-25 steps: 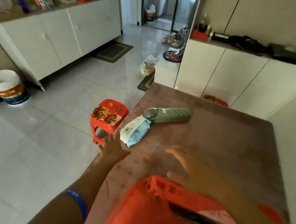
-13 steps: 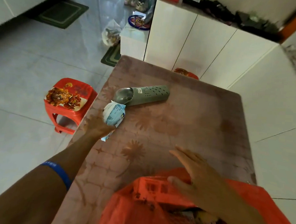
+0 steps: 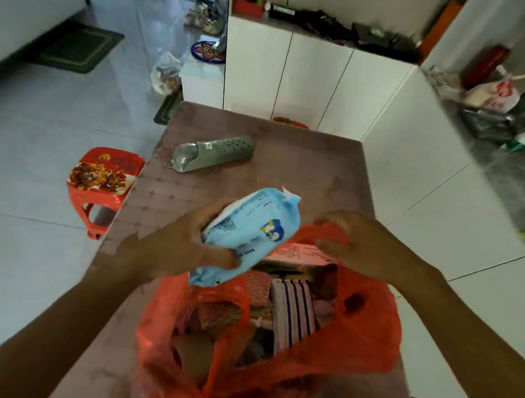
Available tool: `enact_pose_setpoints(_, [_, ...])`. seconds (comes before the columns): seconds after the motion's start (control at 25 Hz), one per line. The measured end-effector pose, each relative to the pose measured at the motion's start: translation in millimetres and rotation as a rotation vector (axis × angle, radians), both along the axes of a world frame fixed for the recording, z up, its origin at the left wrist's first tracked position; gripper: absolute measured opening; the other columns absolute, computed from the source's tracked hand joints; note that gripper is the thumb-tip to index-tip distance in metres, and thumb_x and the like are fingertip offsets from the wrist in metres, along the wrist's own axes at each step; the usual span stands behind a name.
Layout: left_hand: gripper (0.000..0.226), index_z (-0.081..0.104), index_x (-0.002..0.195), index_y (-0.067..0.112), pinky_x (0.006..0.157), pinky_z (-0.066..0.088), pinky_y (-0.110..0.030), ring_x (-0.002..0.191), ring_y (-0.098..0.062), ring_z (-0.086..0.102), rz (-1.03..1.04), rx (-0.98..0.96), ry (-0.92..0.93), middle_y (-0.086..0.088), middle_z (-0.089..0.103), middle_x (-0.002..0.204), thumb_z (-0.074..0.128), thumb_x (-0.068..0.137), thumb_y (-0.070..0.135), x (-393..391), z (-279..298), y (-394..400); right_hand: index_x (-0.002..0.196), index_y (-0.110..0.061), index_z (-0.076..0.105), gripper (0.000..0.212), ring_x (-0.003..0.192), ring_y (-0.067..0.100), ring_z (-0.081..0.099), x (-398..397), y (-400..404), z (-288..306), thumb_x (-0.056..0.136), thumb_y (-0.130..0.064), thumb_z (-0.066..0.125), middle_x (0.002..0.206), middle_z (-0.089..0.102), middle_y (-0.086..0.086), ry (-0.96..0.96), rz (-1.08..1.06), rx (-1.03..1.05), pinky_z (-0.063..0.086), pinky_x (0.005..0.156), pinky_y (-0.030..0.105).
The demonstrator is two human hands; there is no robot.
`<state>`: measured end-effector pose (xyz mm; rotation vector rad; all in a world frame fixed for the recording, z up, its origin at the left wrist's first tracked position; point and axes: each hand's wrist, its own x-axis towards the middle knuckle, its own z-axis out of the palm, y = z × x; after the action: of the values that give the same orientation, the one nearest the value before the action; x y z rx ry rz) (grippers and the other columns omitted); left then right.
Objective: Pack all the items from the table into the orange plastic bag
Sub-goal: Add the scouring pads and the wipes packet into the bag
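Note:
My left hand (image 3: 189,243) grips a light blue wipes pack (image 3: 253,228) and holds it over the open mouth of the orange plastic bag (image 3: 366,335), which stands on the near part of the brown table (image 3: 303,158). My right hand (image 3: 353,240) pinches the bag's far rim and holds it up. Inside the bag I see a pink box, striped cloth and other packed items. A grey perforated case with a clear cap (image 3: 211,158) lies alone on the far left of the table.
A red plastic stool (image 3: 104,178) stands on the tiled floor left of the table. White cabinets (image 3: 307,79) run behind and to the right, with clutter on top. Green mats (image 3: 77,47) and a bag lie on the floor further back.
My left hand has lifted the wipes pack off the table's left edge and carried it over the bag. My right hand has closed on the bag's rim and pulled it open.

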<state>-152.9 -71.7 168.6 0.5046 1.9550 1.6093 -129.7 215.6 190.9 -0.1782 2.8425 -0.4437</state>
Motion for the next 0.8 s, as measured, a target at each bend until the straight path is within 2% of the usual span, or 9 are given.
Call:
enact_pose_setpoints(0.08, [0.081, 0.040, 0.134, 0.040, 0.084, 0.055, -0.032, 0.106, -0.008, 0.062, -0.222, -0.252, 0.214, 0.012, 0.064, 0.120, 0.083, 0.067, 0.027, 27, 14, 37, 0.111, -0.028, 0.063, 0.024, 0.100, 0.010, 0.060, 14, 19, 9, 0.089, -0.038, 0.061, 0.108, 0.062, -0.012, 0.026, 0.052, 0.050, 0.048, 0.080, 0.029])
enact_pose_setpoints(0.16, [0.089, 0.024, 0.142, 0.041, 0.098, 0.044, -0.040, 0.119, -0.014, 0.048, -0.359, -0.701, 0.524, 0.007, 0.050, 0.134, 0.074, 0.068, 0.048, 41, 0, 71, 0.114, -0.030, 0.062, 0.029, 0.100, 0.015, 0.062, 27, 33, 11, 0.086, -0.038, 0.059, 0.114, 0.065, -0.009, -0.009, 0.098, 0.112, 0.052, 0.083, 0.033])
enact_pose_setpoints(0.24, [0.090, 0.017, 0.146, 0.034, 0.105, 0.033, -0.046, 0.124, -0.026, 0.038, -0.387, -1.033, 0.712, -0.004, 0.041, 0.140, 0.064, 0.074, 0.059, 48, -26, 96, 0.115, -0.032, 0.060, 0.032, 0.096, 0.015, 0.062, 38, 43, 4, 0.083, -0.034, 0.059, 0.115, 0.066, -0.007, -0.051, 0.106, 0.148, 0.054, 0.080, 0.035])
enact_pose_setpoints(0.32, [0.088, 0.018, 0.147, 0.029, 0.107, 0.029, -0.048, 0.125, -0.030, 0.036, -0.341, -1.172, 0.759, -0.010, 0.039, 0.141, 0.060, 0.076, 0.062, 53, -50, 112, 0.116, -0.033, 0.059, 0.033, 0.093, 0.013, 0.062, 49, 51, -7, 0.083, -0.032, 0.060, 0.115, 0.066, -0.008, -0.057, 0.095, 0.100, 0.055, 0.078, 0.033])
enact_pose_setpoints(0.4, [0.090, 0.017, 0.147, 0.027, 0.106, 0.029, -0.047, 0.126, -0.031, 0.034, -0.309, -1.204, 0.724, -0.011, 0.035, 0.145, 0.057, 0.076, 0.064, 57, -65, 119, 0.117, -0.033, 0.058, 0.032, 0.097, 0.011, 0.059, 56, 56, -19, 0.085, -0.033, 0.059, 0.118, 0.064, -0.009, -0.043, 0.076, 0.045, 0.054, 0.082, 0.031])
enact_pose_setpoints(0.48, [0.095, 0.016, 0.148, 0.028, 0.107, 0.028, -0.047, 0.130, -0.029, 0.032, -0.312, -1.177, 0.663, -0.007, 0.031, 0.149, 0.049, 0.073, 0.076, 59, -70, 122, 0.117, -0.032, 0.058, 0.032, 0.096, 0.010, 0.058, 55, 56, -27, 0.085, -0.033, 0.059, 0.118, 0.063, -0.009, -0.013, 0.070, 0.011, 0.053, 0.083, 0.031])
enact_pose_setpoints(0.56, [0.088, 0.026, 0.146, 0.030, 0.104, 0.032, -0.045, 0.129, -0.024, 0.036, -0.251, -1.033, 0.578, -0.001, 0.036, 0.148, 0.043, 0.075, 0.080, 56, -63, 120, 0.116, -0.033, 0.059, 0.031, 0.093, 0.008, 0.057, 50, 51, -26, 0.085, -0.033, 0.059, 0.114, 0.064, -0.012, 0.032, 0.077, -0.032, 0.052, 0.080, 0.030])
enact_pose_setpoints(0.68, [0.063, 0.043, 0.136, 0.031, 0.100, 0.042, -0.039, 0.122, -0.015, 0.047, 0.040, -0.767, 0.498, 0.004, 0.049, 0.140, 0.050, 0.084, 0.066, 29, -48, 98, 0.114, -0.035, 0.060, 0.027, 0.100, 0.005, 0.056, 28, 31, -17, 0.087, -0.033, 0.059, 0.112, 0.062, -0.017, 0.090, 0.103, -0.134, 0.049, 0.083, 0.027])
enact_pose_setpoints(0.8, [0.056, 0.045, 0.135, 0.026, 0.104, 0.040, -0.039, 0.125, -0.019, 0.046, 0.316, -0.695, 0.443, -0.002, 0.049, 0.140, 0.064, 0.085, 0.041, -30, -49, 66, 0.124, -0.038, 0.053, 0.034, 0.103, 0.003, 0.055, -4, 0, -18, 0.090, -0.038, 0.058, 0.123, 0.059, -0.016, 0.082, 0.112, -0.208, 0.048, 0.083, 0.023])
